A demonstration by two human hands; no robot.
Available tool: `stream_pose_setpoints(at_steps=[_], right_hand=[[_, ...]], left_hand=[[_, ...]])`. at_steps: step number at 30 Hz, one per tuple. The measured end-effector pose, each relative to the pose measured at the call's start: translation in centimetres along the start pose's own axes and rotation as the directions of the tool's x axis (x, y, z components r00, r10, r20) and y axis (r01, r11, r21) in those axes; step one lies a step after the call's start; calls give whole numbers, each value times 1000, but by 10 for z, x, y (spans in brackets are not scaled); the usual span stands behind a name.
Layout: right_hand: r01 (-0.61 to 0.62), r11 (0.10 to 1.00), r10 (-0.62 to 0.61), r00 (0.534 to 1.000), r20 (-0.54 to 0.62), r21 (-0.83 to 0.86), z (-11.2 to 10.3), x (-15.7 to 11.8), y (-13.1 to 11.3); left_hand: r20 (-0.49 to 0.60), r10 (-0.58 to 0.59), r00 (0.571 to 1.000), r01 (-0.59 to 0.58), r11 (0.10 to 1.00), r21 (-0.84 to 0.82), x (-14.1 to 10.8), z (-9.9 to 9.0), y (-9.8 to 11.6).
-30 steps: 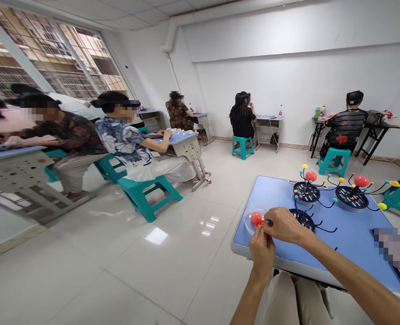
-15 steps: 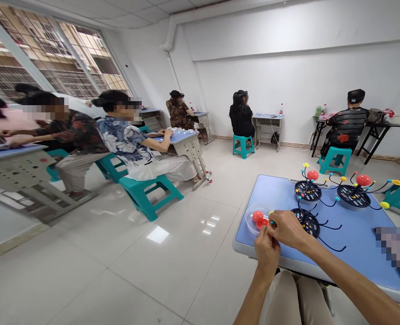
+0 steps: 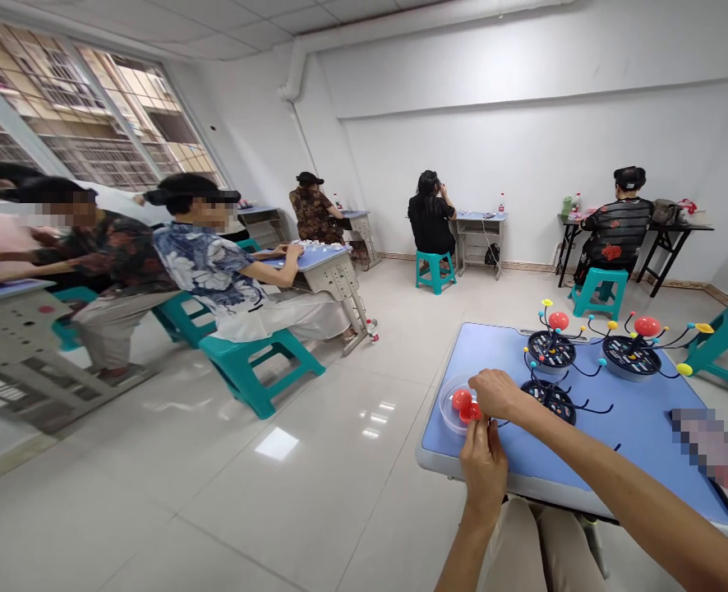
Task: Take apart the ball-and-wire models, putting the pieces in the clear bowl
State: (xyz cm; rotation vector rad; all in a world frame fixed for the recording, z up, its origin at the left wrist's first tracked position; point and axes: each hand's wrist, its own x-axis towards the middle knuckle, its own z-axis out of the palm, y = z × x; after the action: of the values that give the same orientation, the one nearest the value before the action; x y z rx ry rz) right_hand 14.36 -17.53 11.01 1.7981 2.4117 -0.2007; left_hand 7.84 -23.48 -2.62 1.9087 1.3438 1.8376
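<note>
Three black disc-based wire models (image 3: 632, 356) stood on a blue-topped table (image 3: 623, 444), each with thin dark arms ending in small coloured tips. Two of them carried a red ball on top, and the third, nearest model (image 3: 550, 403) sat just beside the right forearm, with no red ball visible on it.

Left hand (image 3: 480, 469) was raised from below the table edge, its fingers (image 3: 484, 436) curled upward and closed toward the rim of a clear round plastic dish (image 3: 444, 407). Right hand (image 3: 493, 393) lay above it, fingers bent down and inward at the same spot. Neither hand was spread wide; the two met around a red piece (image 3: 473, 412) at the dish's right side. Whether either hand had firm hold of it could not be told, as the fingers partly hid it.

A red ball (image 3: 461, 400) lay in the dish, just beside that piece. The dish rested near the table's front left corner.

Several co-workers (image 3: 216, 271) sat on teal stools (image 3: 253, 366) at separate desks to the left and far side of the room, well apart from the table. A pixelated object (image 3: 709, 448) lay at the table's right edge; its kind could not be made out.
</note>
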Motion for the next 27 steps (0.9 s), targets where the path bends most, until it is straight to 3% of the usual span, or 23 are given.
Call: stream_pose_setpoints(at_steps=[5, 10, 13, 16, 19, 23, 27], right_hand=[[7, 1000, -7, 999, -35, 18, -7, -5, 8], [-26, 999, 35, 972, -230, 44, -42, -29, 60], [-23, 999, 16, 973, -232, -28, -51, -36, 91], [3, 997, -15, 987, -160, -74, -44, -35, 105], [-23, 996, 11, 990, -138, -88, -32, -33, 107], [-34, 997, 21, 983, -183, -64, -27, -35, 109], [-33, 996, 17, 981, -191, -81, -28, -38, 112]], left_hand=[[20, -32, 999, 32, 999, 17, 3, -5, 2], [-4, -8, 1000, 8, 1000, 7, 15, -21, 23], [-42, 47, 998, -48, 999, -19, 21, -20, 49], [73, 74, 995, -69, 995, -73, 26, -1, 76], [189, -46, 981, 55, 998, -42, 34, 29, 88], [223, -233, 947, 229, 972, 45, 46, 62, 77], [245, -308, 919, 308, 951, 39, 55, 78, 62]])
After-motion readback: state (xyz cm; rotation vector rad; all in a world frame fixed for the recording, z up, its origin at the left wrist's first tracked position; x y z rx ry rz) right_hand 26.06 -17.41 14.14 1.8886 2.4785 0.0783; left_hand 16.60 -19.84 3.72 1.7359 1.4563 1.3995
